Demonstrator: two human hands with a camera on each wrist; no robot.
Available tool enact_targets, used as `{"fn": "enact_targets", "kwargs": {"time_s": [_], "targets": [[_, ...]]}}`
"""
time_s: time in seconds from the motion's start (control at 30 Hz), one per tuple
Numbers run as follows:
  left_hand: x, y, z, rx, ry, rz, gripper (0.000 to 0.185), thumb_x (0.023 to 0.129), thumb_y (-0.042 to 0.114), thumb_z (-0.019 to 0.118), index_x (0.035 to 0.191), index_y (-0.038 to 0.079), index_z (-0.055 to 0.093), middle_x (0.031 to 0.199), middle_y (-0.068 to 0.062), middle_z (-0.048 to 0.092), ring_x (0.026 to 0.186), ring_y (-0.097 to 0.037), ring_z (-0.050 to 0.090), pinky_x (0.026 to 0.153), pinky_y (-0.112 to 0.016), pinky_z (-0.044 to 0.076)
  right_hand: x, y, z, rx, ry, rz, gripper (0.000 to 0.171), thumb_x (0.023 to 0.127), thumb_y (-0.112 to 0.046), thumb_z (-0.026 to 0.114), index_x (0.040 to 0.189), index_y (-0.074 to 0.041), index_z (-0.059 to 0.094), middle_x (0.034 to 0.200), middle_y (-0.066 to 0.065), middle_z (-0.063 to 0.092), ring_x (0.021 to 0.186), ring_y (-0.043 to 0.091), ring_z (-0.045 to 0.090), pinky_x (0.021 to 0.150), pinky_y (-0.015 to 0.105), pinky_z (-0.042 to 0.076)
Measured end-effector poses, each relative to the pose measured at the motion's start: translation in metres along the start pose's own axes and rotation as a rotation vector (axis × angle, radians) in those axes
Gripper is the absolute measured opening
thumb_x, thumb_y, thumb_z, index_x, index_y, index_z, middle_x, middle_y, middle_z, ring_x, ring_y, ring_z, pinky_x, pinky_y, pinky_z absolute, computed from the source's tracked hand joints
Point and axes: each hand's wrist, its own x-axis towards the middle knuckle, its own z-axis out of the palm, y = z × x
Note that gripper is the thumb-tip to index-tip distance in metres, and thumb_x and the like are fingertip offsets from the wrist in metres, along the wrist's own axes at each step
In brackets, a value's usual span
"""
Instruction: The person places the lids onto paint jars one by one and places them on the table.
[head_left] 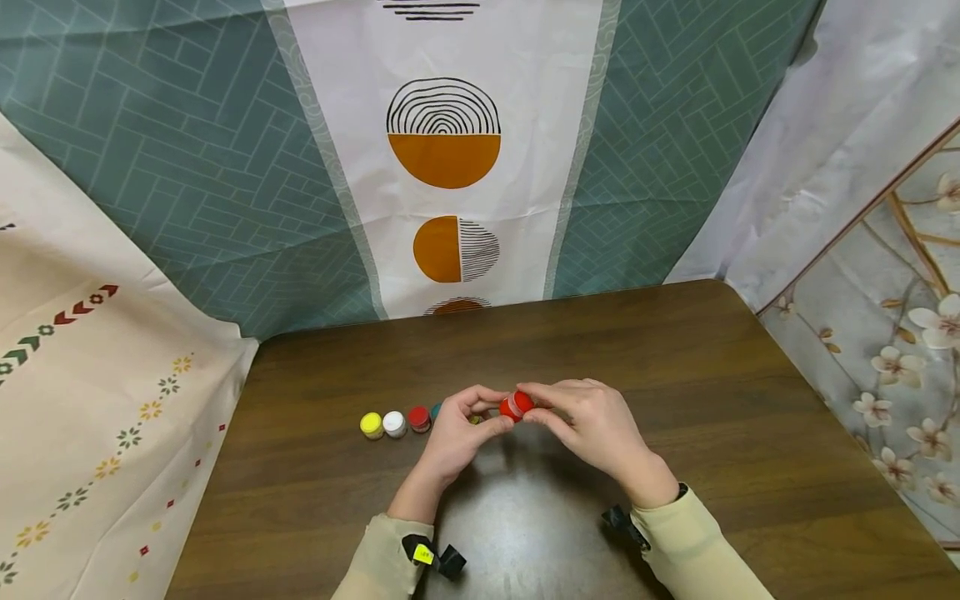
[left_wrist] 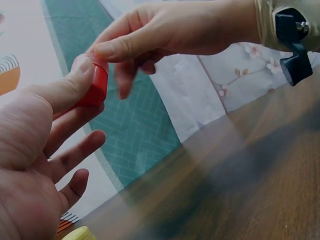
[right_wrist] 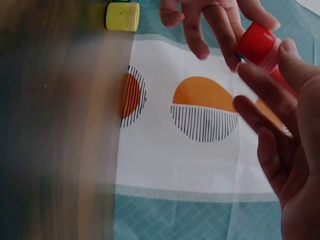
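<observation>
A small red paint pot (head_left: 516,405) is held up over the table between both hands, lying tilted on its side. My left hand (head_left: 459,429) pinches its body between thumb and fingers, while the other fingers spread loosely in the left wrist view. From the opposite end, my right hand (head_left: 596,425) grips the lid end with thumb and forefinger. A pale translucent band (right_wrist: 270,56) shows between the pot's two red parts in the right wrist view. Whether the lid is loose, I cannot tell.
Left of the hands stands a row of small pots: yellow (head_left: 371,426), white (head_left: 394,424), red (head_left: 419,419) and a partly hidden teal one (head_left: 436,411). A yellow-topped pot (right_wrist: 122,17) sits behind my left hand. Patterned cloths hang around the brown wooden table (head_left: 315,500).
</observation>
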Motion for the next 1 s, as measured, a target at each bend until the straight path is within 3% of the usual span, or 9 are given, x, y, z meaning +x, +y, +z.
{"fn": "enact_targets", "kwargs": {"time_s": [0.1,0.27,0.43,0.57,0.63,0.8,0.9,1.0], "targets": [[0.0,0.0013,-0.0015,-0.002,0.007,0.007,0.029,0.092,0.007,0.085,0.119,0.006,0.076,0.111,-0.017,0.079,0.093,-0.03,0.06,0.08,-0.034,0.047,0.0019,-0.0008,-0.0004,0.008,-0.026,0.015,0.051,0.091,-0.035,0.086,0.138,-0.023,0.074,0.112,-0.007,0.077,0.101,0.015,0.07,0.081,0.036,0.058],[0.0,0.0012,-0.0016,-0.004,-0.014,0.011,0.028,0.093,0.008,0.084,0.119,0.005,0.075,0.11,-0.022,0.078,0.094,-0.029,0.062,0.081,-0.033,0.048,0.0065,-0.0009,-0.0021,0.066,-0.08,-0.064,0.044,0.093,-0.024,0.084,0.136,-0.022,0.075,0.136,-0.004,0.07,0.118,0.02,0.062,0.098,0.035,0.052],[-0.0009,0.0026,-0.0004,-0.004,-0.024,0.007,0.028,0.093,0.009,0.085,0.12,0.005,0.075,0.11,-0.018,0.079,0.094,-0.036,0.061,0.079,-0.031,0.049,0.0066,-0.004,-0.0018,0.034,-0.079,-0.068,0.032,0.1,-0.035,0.076,0.126,-0.018,0.079,0.127,-0.003,0.072,0.112,0.021,0.062,0.095,0.034,0.052],[-0.0012,0.0026,-0.0015,0.003,-0.015,-0.002,0.029,0.093,0.009,0.085,0.121,0.007,0.076,0.109,-0.016,0.08,0.093,-0.031,0.06,0.082,-0.035,0.047,0.0069,-0.0073,-0.0006,-0.024,-0.08,-0.005,0.038,0.1,-0.047,0.069,0.123,-0.018,0.078,0.117,-0.003,0.072,0.109,0.02,0.061,0.094,0.036,0.053],[-0.001,0.003,-0.0028,0.011,-0.01,0.001,0.03,0.092,0.009,0.085,0.121,0.008,0.076,0.108,-0.014,0.08,0.092,-0.026,0.06,0.083,-0.038,0.046,0.0065,-0.0077,-0.0002,-0.027,-0.094,0.023,0.045,0.1,-0.051,0.067,0.13,-0.019,0.076,0.121,-0.003,0.071,0.112,0.021,0.061,0.096,0.038,0.052],[-0.0005,0.0033,-0.0052,-0.001,-0.031,0.01,0.029,0.093,0.009,0.084,0.121,0.005,0.075,0.109,-0.01,0.081,0.095,-0.023,0.061,0.083,-0.036,0.047,0.0051,-0.0052,-0.0007,0.05,-0.123,-0.017,0.046,0.1,-0.039,0.074,0.141,-0.02,0.071,0.138,-0.001,0.065,0.122,0.022,0.059,0.101,0.039,0.051],[-0.0011,0.0033,-0.0053,-0.022,-0.03,0.005,0.028,0.092,0.008,0.085,0.118,0.002,0.075,0.109,-0.011,0.081,0.097,-0.026,0.064,0.081,-0.031,0.051,0.0066,-0.0055,0.0007,0.06,-0.108,-0.068,0.036,0.101,-0.032,0.074,0.133,-0.016,0.075,0.135,-0.001,0.068,0.119,0.022,0.06,0.1,0.038,0.052],[-0.0021,0.0036,-0.0045,-0.015,-0.013,0.006,0.029,0.089,0.007,0.088,0.115,0.001,0.077,0.107,-0.009,0.081,0.095,-0.028,0.064,0.078,-0.031,0.052,0.0072,-0.0085,0.0038,0.019,-0.093,-0.07,0.038,0.104,-0.041,0.063,0.128,-0.014,0.076,0.129,0.001,0.069,0.115,0.023,0.061,0.098,0.039,0.052]]}}
